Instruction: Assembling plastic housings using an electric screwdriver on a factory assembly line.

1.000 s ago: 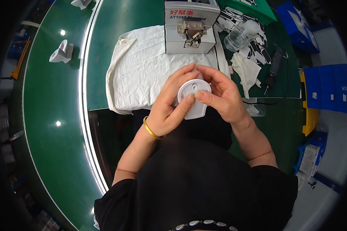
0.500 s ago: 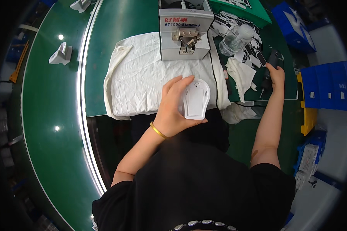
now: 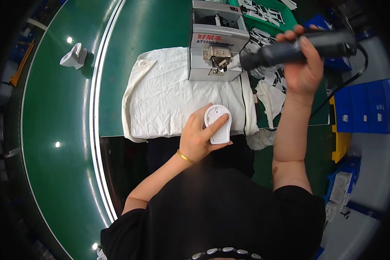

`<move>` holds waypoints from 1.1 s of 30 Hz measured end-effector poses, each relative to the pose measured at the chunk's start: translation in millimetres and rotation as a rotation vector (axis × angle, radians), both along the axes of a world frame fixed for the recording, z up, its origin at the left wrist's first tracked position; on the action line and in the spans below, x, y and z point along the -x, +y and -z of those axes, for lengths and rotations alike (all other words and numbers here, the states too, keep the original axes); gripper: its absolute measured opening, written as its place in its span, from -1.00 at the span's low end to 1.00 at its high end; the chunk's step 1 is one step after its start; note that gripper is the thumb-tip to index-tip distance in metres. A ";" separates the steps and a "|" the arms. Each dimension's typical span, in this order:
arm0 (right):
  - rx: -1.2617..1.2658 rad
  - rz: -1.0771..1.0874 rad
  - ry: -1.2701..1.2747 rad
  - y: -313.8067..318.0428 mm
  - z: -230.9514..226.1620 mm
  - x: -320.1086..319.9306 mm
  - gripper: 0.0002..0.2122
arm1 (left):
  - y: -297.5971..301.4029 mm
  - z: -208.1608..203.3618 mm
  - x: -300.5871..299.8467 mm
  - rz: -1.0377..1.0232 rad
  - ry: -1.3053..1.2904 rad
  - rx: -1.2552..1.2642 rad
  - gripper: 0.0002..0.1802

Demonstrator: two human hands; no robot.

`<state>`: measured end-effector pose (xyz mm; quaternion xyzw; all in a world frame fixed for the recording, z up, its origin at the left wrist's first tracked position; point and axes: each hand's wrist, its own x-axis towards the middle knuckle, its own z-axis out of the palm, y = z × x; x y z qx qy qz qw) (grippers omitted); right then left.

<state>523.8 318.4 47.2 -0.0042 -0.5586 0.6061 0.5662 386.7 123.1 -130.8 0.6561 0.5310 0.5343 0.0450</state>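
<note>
"How far along?"
"My left hand [image 3: 196, 139] grips the white housing [image 3: 222, 132] by the white cloth [image 3: 164, 93]'s near edge; whether its far recess [image 3: 217, 111] is filled, I can't tell."
"And right?"
"My right hand [image 3: 304, 73] grasps the black tool [image 3: 286, 52], not yet touching the white housing."

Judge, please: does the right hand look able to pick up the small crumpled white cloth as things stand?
Probably not right away: the right hand is wrapped around the black corded tool, so its grip is taken. The small white cloth itself looks uncovered.
</note>
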 end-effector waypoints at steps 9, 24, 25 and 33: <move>-0.249 0.104 -0.431 -48.1 -28.1 70.9 -0.50 | -3.8 0.0 7.4 0.076 0.025 -0.009 -0.23; -0.122 0.298 -0.400 -62.6 -7.6 91.7 -0.69 | -1.1 7.1 5.4 0.079 -0.020 -0.006 -0.21; -0.081 0.251 -0.398 -70.6 -10.0 88.1 -0.71 | -1.2 6.2 4.7 0.081 -0.024 -0.005 -0.21; -0.481 0.257 -0.642 -117.8 0.0 30.2 -0.52 | -2.6 5.0 5.2 0.095 -0.034 -0.026 -0.24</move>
